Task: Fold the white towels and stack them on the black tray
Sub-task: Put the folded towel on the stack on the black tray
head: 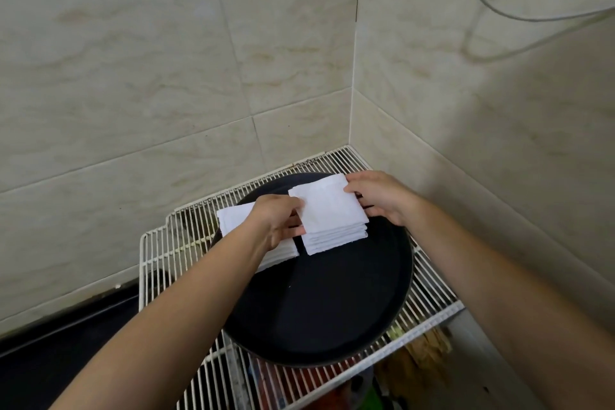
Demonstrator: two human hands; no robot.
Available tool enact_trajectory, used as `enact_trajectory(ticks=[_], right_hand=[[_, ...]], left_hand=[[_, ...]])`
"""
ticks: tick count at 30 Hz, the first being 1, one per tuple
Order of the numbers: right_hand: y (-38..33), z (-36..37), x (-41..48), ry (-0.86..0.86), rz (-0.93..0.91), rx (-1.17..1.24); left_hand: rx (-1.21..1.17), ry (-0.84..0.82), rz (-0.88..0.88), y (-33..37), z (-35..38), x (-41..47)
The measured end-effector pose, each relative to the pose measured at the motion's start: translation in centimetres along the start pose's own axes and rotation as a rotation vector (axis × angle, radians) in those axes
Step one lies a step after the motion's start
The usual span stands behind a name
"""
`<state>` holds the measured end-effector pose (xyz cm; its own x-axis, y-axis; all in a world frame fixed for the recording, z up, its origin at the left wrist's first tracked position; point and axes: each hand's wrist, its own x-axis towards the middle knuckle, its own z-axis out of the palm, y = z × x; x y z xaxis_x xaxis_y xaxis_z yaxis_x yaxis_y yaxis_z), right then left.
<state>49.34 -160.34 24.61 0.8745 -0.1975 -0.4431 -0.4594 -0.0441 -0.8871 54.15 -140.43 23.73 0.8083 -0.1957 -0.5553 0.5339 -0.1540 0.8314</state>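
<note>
Step in hand: placing a folded piece onto a pile, not folding. Black tray (319, 303) sits on the white wire rack (159, 263), pushed toward the rack's far right corner where the tiled walls (166, 76) meet. Two piles of white towels are on the far part of the tray: left stack (233, 216) at the far left rim, partly hidden under the forearm, and right stack (332, 240) just beside it, with a narrow gap between them. Top towel (327, 206) lies on the right stack, roughly square to it. Left hand (279, 220) pinches its left edge, thumb and fingers curled on the cloth; right hand (379, 198) grips its right edge the same way. Can't tell if the fingers also catch the layers below. Near half of the tray is bare. No unfolded towels in view, so can't judge how many remain. Next move, my read: set the top towel down flush, let go with both hands together so nothing drags, maybe press the edges square. Risk: pulling one side skews the pile or nudges it into the left stack.
</note>
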Motion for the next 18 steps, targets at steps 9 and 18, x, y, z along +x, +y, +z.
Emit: enact_trajectory(ticks=[9,18], right_hand=[[0.6,0.0,0.9,-0.037,-0.072,-0.173],[1.1,-0.1,0.3,0.156,-0.439,-0.726]], left_hand=[[0.159,0.154,0.173,0.2,-0.5,-1.1],[1.346,0.189,0.913,-2.1,-2.0,-0.9]])
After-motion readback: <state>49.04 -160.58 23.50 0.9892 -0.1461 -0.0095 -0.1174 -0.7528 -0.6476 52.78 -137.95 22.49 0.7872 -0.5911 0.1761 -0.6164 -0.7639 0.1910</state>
